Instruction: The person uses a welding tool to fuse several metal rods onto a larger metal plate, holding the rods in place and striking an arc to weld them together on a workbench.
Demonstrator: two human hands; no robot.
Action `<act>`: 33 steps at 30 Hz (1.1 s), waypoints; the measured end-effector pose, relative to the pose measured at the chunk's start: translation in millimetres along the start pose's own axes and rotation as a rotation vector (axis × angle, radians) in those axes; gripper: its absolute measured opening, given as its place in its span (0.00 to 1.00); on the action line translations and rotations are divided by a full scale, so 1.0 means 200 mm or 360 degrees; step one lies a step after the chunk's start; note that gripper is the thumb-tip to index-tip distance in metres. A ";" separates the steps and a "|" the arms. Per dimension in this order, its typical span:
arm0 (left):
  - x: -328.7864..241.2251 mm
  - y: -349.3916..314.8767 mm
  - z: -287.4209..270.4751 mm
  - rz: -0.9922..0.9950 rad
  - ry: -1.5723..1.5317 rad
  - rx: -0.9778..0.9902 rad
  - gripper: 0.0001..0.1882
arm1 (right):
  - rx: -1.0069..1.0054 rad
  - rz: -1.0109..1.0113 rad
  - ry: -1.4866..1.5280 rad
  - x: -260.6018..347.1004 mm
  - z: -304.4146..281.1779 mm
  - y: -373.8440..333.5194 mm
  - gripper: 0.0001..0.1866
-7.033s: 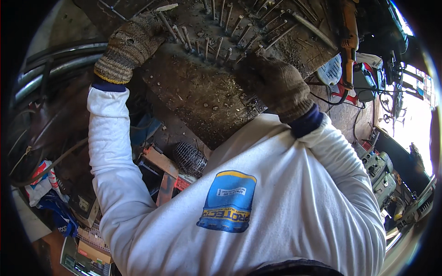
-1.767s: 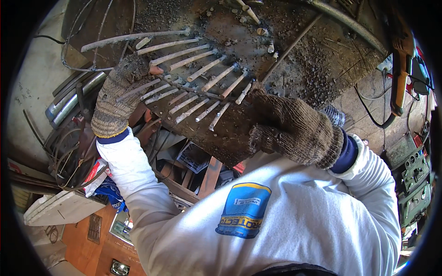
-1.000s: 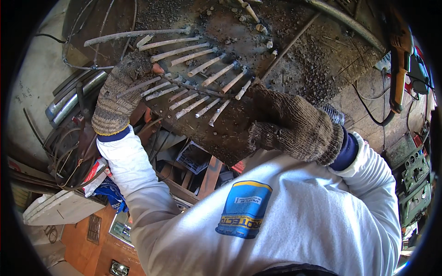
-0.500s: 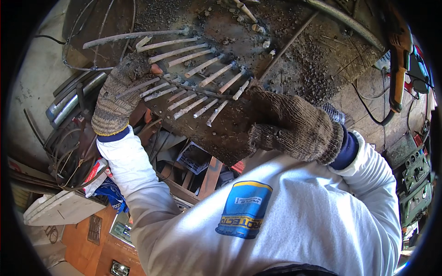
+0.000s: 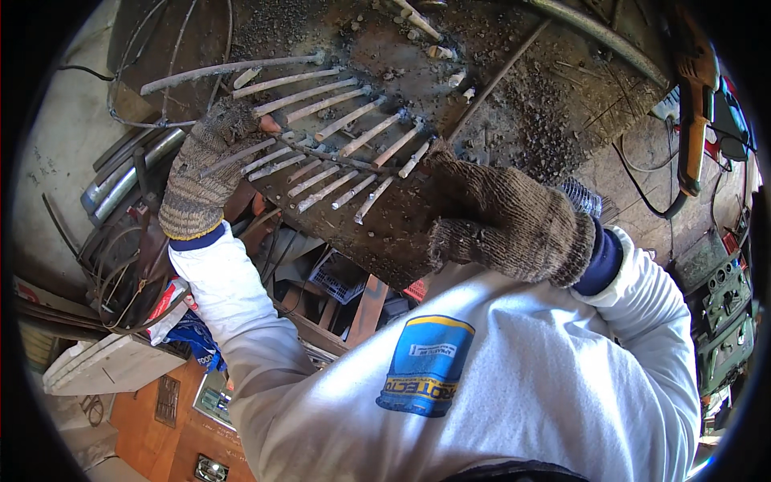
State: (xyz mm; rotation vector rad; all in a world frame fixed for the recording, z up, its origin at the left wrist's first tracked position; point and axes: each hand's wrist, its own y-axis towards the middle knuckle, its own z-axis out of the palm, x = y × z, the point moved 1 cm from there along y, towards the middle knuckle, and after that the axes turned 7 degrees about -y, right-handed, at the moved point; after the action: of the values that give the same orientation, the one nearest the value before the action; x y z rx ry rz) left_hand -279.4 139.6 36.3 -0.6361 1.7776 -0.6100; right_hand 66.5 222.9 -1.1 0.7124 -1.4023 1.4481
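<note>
Touching metal rods [image 5: 371,134], hands [image 5: 201,165] [image 5: 514,213] flank them; the crate's [image 5: 324,284] contents are unclear.

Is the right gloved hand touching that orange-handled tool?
Apart. The head view plainly shows brown surface between the right hand and the orange-handled tool.

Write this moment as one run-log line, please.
left hand: gloved, at left end of curved bar; right hand: gloved, near its right end; grip: unclear; rods: two fanned rows; power tool: right edge
</note>
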 end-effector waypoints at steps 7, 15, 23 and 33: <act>0.04 0.03 -0.04 0.0224 0.0448 0.0048 0.10 | 0.0058 0.0123 0.0343 0.02 0.01 0.00 0.30; 0.04 0.00 -0.05 0.1065 0.1273 0.0041 0.16 | -0.0099 -0.0124 0.0620 -0.02 -0.03 -0.12 0.39; 0.04 0.02 -0.04 0.0724 0.0830 0.0057 0.12 | -0.0677 0.0090 0.0416 0.04 -0.03 -0.27 0.38; 0.17 0.12 -0.10 0.0751 0.0975 -0.0079 0.12 | -0.0989 0.0185 0.0146 -0.01 -0.02 -0.31 0.32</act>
State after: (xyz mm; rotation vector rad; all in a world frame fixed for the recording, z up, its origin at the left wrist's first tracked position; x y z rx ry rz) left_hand -310.6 136.0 3.2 -0.0319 2.4157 -0.4549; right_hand 125.2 217.6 21.2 0.1680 -1.7187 1.0203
